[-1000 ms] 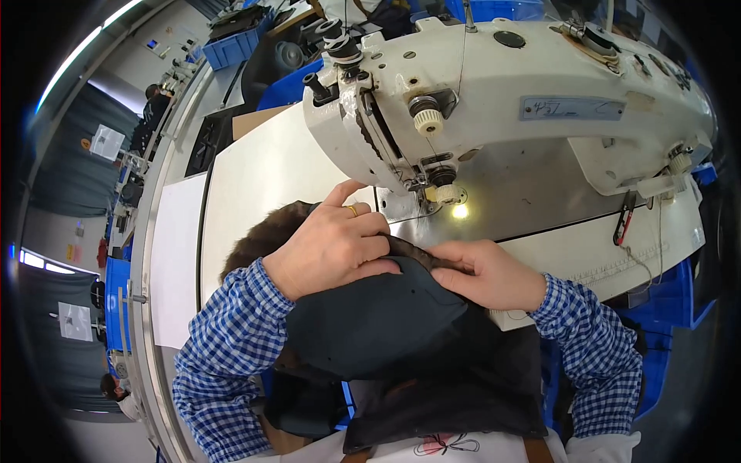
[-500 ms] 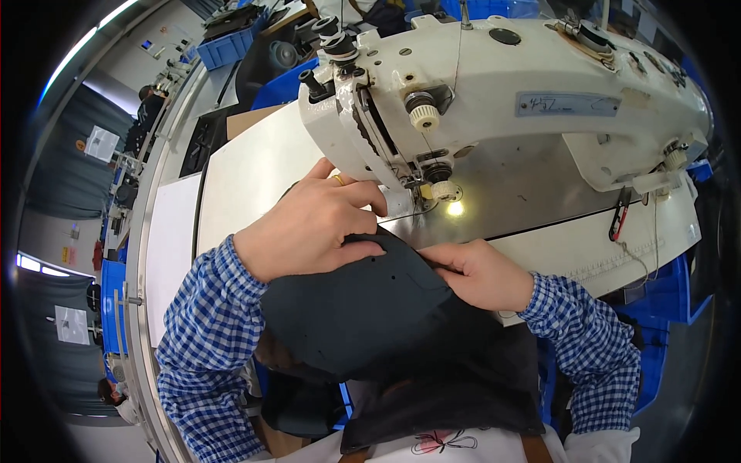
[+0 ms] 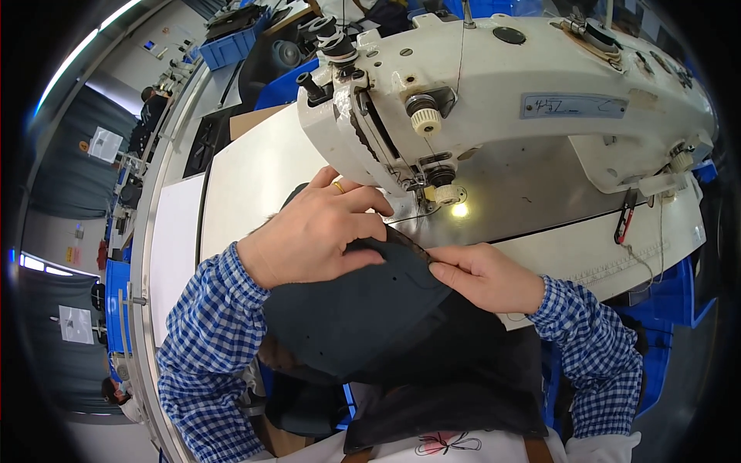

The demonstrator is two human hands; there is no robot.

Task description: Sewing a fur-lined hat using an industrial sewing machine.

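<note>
A dark panel of sheet material (image 3: 363,309), with several small holes in it, hangs from the table's front edge toward my lap. My left hand (image 3: 320,228) grips its upper part just left of the needle area, with the thumb on the near face and the fingers bent over the far side. Farther right, my right hand (image 3: 482,276) pinches the panel's edge between thumb and forefinger. Just beyond my left fingertips is the needle area (image 3: 424,202) of a white sewing machine (image 3: 494,85). The panel's far side is hidden behind my left hand.
A small lamp spot lights the metal bed (image 3: 509,185). Red-and-black thread snips (image 3: 624,220) lie on the white tabletop (image 3: 247,174) at right, near a loose thread. Blue bins (image 3: 671,297) stand below at right. Other people sit at far left.
At the panel's upper edge, my right thumb and forefinger have closed into a tighter pinch. The edge between my hands is turned up more, and my left thumb has lifted slightly.
</note>
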